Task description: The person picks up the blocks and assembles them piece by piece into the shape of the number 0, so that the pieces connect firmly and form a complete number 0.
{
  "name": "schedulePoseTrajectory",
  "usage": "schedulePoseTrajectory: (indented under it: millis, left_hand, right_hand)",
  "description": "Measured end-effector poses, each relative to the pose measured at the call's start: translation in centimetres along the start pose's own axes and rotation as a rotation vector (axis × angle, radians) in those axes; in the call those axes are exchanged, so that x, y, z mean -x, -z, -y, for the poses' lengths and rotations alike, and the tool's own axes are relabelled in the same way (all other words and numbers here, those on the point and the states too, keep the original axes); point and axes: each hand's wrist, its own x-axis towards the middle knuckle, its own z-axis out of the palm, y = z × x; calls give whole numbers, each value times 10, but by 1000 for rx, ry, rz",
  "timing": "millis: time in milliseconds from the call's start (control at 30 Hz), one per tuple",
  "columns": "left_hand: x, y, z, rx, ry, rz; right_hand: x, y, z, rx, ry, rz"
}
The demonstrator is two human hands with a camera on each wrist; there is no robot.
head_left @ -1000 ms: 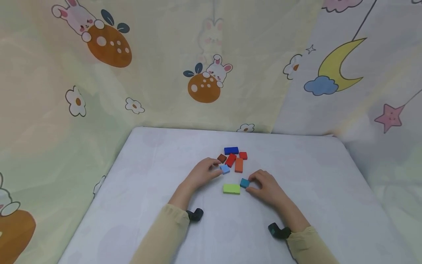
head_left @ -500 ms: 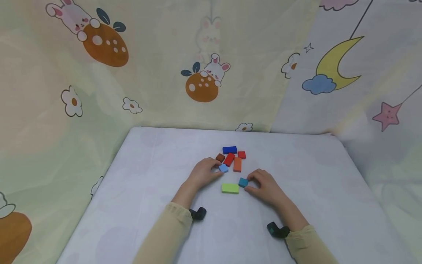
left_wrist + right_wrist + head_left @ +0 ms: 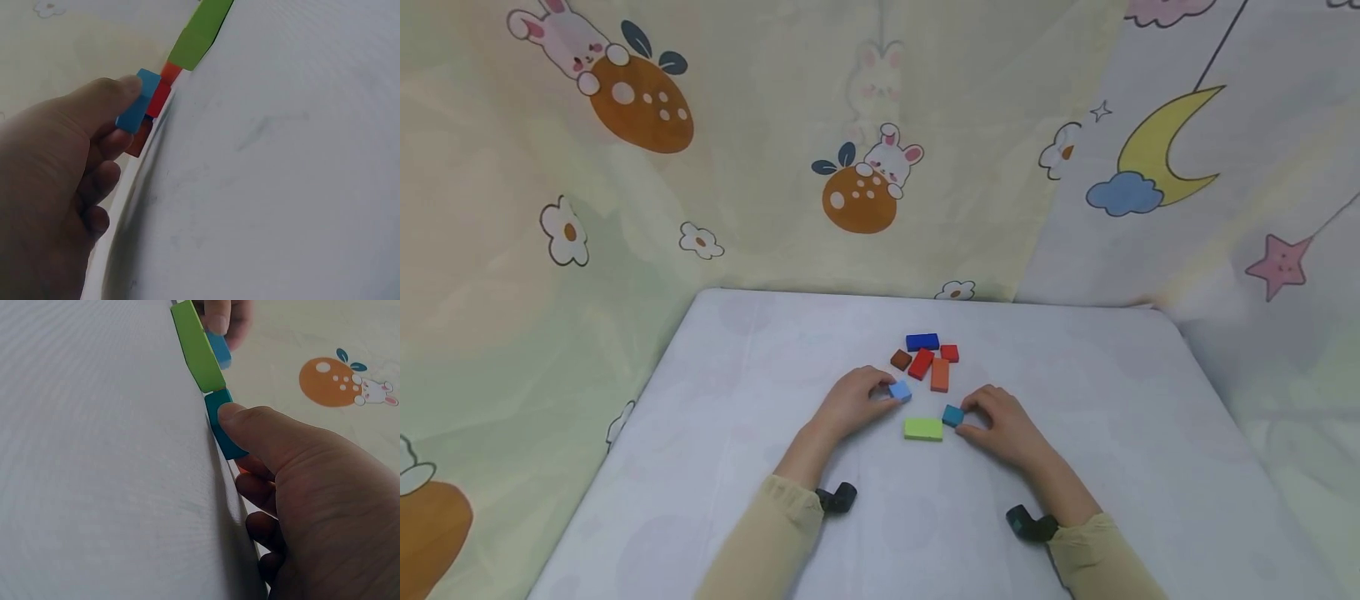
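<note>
Between thumb and fingers, my left hand (image 3: 852, 403) pinches a light blue block (image 3: 900, 391); the left wrist view shows the thumb on the face of this light blue block (image 3: 139, 100). My right hand (image 3: 1006, 427) pinches a teal block (image 3: 952, 416) at the right end of a lime green block (image 3: 922, 429) lying flat on the table. In the right wrist view the teal block (image 3: 222, 422) sits end to end with the green block (image 3: 197, 347), their ends meeting. The light blue block is behind and left of the green one.
Farther back lie a brown block (image 3: 901, 360), a long red block (image 3: 921, 364), an orange block (image 3: 940, 375), a small red block (image 3: 950, 353) and a dark blue block (image 3: 922, 342). A white cloth covers the table (image 3: 1075, 358); a printed curtain (image 3: 760, 108) hangs behind.
My left hand has closed on the light blue block and drawn it slightly left and toward me, away from the other blocks. The right hand and teal block have stayed put.
</note>
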Motion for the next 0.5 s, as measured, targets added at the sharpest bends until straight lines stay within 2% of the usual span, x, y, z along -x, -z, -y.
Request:
schedulePoseTrajectory:
  millis: [267, 500]
  left_hand:
    - [17, 3, 10, 30, -32, 33]
    - [20, 0, 15, 17, -70, 57]
  right_hand:
    - [0, 0, 1, 4, 3, -5]
    - [1, 2, 1, 14, 2, -2]
